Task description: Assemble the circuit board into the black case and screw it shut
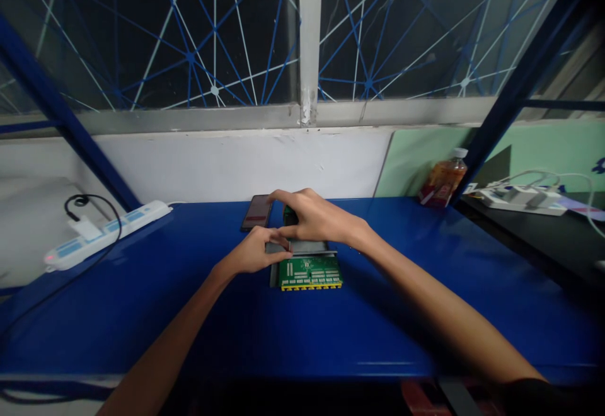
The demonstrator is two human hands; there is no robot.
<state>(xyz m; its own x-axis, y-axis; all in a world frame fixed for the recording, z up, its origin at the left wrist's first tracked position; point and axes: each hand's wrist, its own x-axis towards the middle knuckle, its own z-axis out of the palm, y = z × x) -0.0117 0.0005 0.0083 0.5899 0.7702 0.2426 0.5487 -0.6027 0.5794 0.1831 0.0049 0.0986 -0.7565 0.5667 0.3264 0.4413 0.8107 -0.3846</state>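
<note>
A green circuit board point(311, 271) with a yellow-edged row of connectors lies flat on the table, a grey metal casing piece point(312, 248) along its far side. My left hand point(255, 251) is closed at the casing's left end, thumb and forefinger pinched near a tiny item too small to name. From the right, my right hand point(316, 214) arches over the casing, its fingers curled around a dark green and black piece point(290, 215), mostly hidden by the hand. The right thumb comes close to the left fingertips.
On the blue table point(227, 328), a phone point(256, 212) lies just behind my hands. A white power strip point(111, 233) with a black cable is at left. A drink bottle point(444, 178) stands back right, near another power strip point(522, 198) with white cables.
</note>
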